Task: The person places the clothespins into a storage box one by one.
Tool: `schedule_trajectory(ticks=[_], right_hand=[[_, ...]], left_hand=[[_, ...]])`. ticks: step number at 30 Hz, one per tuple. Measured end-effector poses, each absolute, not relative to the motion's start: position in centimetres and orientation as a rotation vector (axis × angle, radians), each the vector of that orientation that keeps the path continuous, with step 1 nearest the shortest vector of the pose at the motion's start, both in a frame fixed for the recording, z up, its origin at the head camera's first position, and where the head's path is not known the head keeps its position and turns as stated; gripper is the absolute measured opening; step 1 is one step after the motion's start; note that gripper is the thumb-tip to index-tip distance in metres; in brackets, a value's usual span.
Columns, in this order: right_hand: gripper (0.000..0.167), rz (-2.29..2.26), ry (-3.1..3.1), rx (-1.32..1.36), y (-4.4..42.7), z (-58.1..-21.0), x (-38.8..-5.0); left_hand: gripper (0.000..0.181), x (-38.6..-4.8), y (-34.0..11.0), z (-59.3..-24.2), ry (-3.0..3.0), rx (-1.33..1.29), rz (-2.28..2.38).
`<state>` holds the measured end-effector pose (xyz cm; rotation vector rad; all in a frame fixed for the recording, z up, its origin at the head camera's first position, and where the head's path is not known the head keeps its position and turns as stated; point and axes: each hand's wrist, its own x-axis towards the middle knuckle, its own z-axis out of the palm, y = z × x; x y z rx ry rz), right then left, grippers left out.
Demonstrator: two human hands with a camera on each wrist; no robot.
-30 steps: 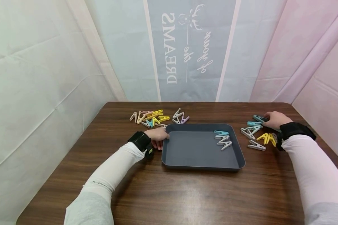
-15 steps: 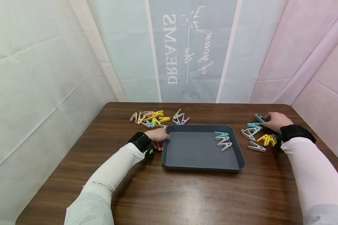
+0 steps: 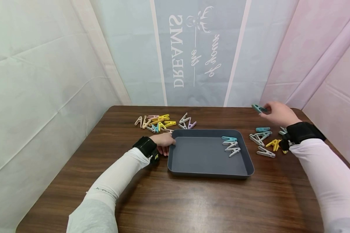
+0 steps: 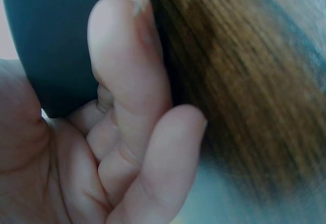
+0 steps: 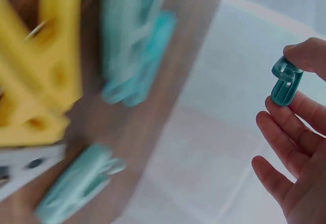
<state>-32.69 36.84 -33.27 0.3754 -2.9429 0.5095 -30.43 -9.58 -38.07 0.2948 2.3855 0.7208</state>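
In the head view a dark grey tray (image 3: pixel 204 155) holds several clothespins near its right side, a blue one (image 3: pixel 229 138) and pale grey ones (image 3: pixel 232 151). My left hand (image 3: pixel 162 142) grips the tray's left wall, thumb inside; the left wrist view shows its curled fingers (image 4: pixel 132 81) against the dark wall (image 4: pixel 56 46). Raised above the table's far right part, my right hand (image 3: pixel 281 114) pinches a teal clothespin (image 3: pixel 259 108). The right wrist view shows that clothespin (image 5: pixel 286 81) between thumb and fingertips, the other fingers spread.
Right of the tray lie loose clothespins: blue (image 3: pixel 262 129), pale green, grey (image 3: pixel 265 152) and yellow (image 3: pixel 273 144). Behind the tray's left part is a mixed pile (image 3: pixel 160 123), with grey and purple ones (image 3: pixel 191 123) beside it. Fabric (image 3: pixel 204 51) hangs around the brown table (image 3: pixel 175 200).
My right hand has risen from the right-hand pile with the teal clothespin and moved slightly left and away. A pale green clothespin shows beneath the wrist. My left hand and the tray have stayed put.
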Motion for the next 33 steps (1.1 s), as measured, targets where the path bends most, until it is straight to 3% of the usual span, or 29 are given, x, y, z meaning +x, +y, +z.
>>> schedule_trajectory(ticks=[8, 17, 33], right_hand=[[0.035, 0.412, -2.881, 0.614, 30.9, -30.5, -30.6], [0.028, 0.254, -2.806, 1.0, 26.1, -30.1, -26.9], [0.025, 0.17, -2.882, 1.332, 23.8, -32.7, -22.5]], left_hand=[[0.03, -30.5, -9.6, -38.2, 2.38, 0.296, 0.716], [0.035, -30.5, -9.6, -38.1, 2.376, 0.298, 0.712], [0.037, -30.5, -9.6, -38.1, 2.379, 0.304, 0.71]])
